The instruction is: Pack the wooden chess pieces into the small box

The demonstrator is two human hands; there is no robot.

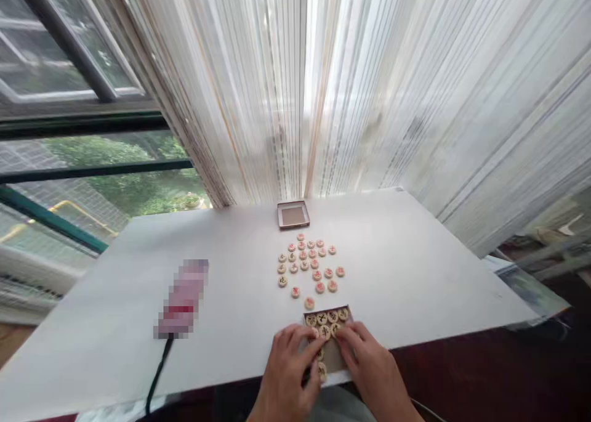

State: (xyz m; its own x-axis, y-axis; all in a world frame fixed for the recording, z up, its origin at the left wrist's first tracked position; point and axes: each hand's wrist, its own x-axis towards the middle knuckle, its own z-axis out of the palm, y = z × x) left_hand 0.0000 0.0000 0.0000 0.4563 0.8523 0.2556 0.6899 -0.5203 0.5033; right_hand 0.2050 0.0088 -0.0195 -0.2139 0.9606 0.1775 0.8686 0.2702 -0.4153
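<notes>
A small brown box (pixel 333 355) sits at the near edge of the white table (pixel 415 274), holding several round wooden game pieces (pixel 327 318) with dark characters. My left hand (pixel 290 360) and my right hand (pixel 367 357) both rest over the box, fingers curled down onto the pieces inside it. What the fingertips pinch is hidden. Farther out on the table lies a loose cluster of round pieces (pixel 308 267), most with red characters. The box's lid (pixel 293 215) lies beyond them near the curtain.
A blurred pinkish flat object (pixel 183 299) lies on the table's left with a black cable (pixel 157 373) running off the near edge. White striped curtains (pixel 351 83) hang behind the table. A window (pixel 69 163) opens at left.
</notes>
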